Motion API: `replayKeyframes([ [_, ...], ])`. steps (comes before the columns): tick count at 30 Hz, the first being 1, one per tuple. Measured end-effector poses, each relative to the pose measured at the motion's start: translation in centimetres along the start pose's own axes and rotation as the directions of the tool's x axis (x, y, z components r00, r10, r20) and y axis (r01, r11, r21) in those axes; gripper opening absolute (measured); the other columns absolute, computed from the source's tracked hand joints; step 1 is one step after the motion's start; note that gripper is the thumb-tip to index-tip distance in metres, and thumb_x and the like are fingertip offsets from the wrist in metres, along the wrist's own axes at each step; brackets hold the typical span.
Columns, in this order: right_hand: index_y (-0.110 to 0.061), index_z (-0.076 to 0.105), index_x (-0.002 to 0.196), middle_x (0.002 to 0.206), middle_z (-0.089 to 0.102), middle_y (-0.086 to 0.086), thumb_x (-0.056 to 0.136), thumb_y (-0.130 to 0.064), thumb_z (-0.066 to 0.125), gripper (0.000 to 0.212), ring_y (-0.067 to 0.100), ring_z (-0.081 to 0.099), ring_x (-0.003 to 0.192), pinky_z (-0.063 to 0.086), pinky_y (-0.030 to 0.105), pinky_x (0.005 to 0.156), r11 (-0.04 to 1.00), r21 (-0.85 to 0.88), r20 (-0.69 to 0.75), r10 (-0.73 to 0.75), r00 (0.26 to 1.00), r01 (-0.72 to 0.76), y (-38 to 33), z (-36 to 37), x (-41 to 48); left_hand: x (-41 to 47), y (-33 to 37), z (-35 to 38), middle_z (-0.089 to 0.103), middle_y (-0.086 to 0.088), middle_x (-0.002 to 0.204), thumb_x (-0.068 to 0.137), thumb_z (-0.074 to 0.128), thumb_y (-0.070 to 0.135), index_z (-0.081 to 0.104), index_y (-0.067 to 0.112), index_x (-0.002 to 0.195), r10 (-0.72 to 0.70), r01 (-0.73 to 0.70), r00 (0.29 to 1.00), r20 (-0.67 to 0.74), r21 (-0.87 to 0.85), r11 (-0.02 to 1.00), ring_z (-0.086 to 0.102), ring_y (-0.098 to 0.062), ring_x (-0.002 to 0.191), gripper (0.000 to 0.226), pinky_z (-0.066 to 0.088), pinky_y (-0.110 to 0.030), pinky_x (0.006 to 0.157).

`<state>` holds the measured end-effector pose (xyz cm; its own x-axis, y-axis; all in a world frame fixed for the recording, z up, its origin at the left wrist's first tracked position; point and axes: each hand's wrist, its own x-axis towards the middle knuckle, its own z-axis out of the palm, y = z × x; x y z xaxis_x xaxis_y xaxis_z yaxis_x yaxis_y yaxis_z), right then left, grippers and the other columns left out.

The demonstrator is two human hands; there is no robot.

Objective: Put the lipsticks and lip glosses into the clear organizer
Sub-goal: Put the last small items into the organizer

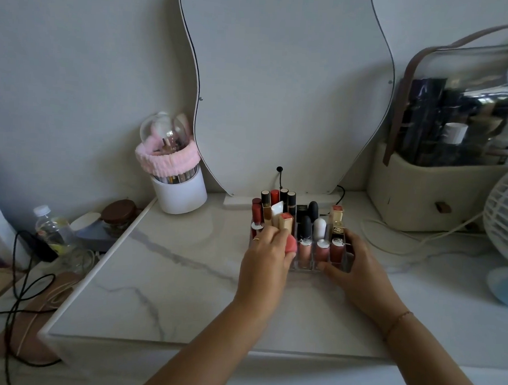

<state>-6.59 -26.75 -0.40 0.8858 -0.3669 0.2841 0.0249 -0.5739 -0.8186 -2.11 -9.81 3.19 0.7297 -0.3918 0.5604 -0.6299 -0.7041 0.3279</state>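
The clear organizer stands on the marble top in front of the mirror. Several lipsticks and lip glosses stand upright in its compartments. Among them are dark red tubes at the left, black bullets in the middle and pink glosses in the front row. My left hand is at the organizer's front left. Its fingers curl round a rounded coral-pink item, and its fingertips touch a gold lipstick. My right hand grips the organizer's front right corner.
A white brush holder with a pink headband stands at the back left. A beige cosmetics case sits at the back right, and a white fan is at the right edge. Cables, a water bottle and a jar lie left of the table's edge.
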Motion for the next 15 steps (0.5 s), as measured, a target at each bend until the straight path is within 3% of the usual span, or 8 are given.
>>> replayKeyframes([
  [6, -0.025, 0.038, 0.137, 0.127, 0.055, -0.001, 0.071, -0.032, 0.075, 0.076, 0.012, 0.056, 0.107, 0.044, 0.026, 0.088, 1.000, 0.003, -0.006, 0.001, 1.000, -0.001, 0.11, -0.01, 0.08, 0.05, -0.18, -0.20, 0.065, -0.012, 0.110, 0.080, 0.072, 0.016, 0.063, 0.006, 0.116, -0.001, 0.001, 1.000, 0.007, 0.020, 1.000, 0.062, -0.028, 0.099, 0.039, 0.052, -0.034, 0.082],
  [15, -0.023, 0.037, 0.138, 0.128, 0.055, 0.001, 0.072, -0.030, 0.076, 0.077, 0.013, 0.055, 0.109, 0.042, 0.025, 0.088, 1.000, -0.011, -0.002, 0.003, 1.000, -0.003, -0.05, -0.01, 0.05, 0.09, -0.56, -0.19, 0.058, -0.006, 0.117, 0.088, 0.062, 0.025, 0.057, 0.012, 0.121, -0.024, 0.022, 0.998, 0.053, 0.035, 0.999, 0.055, -0.020, 0.107, 0.036, 0.045, -0.025, 0.089],
])
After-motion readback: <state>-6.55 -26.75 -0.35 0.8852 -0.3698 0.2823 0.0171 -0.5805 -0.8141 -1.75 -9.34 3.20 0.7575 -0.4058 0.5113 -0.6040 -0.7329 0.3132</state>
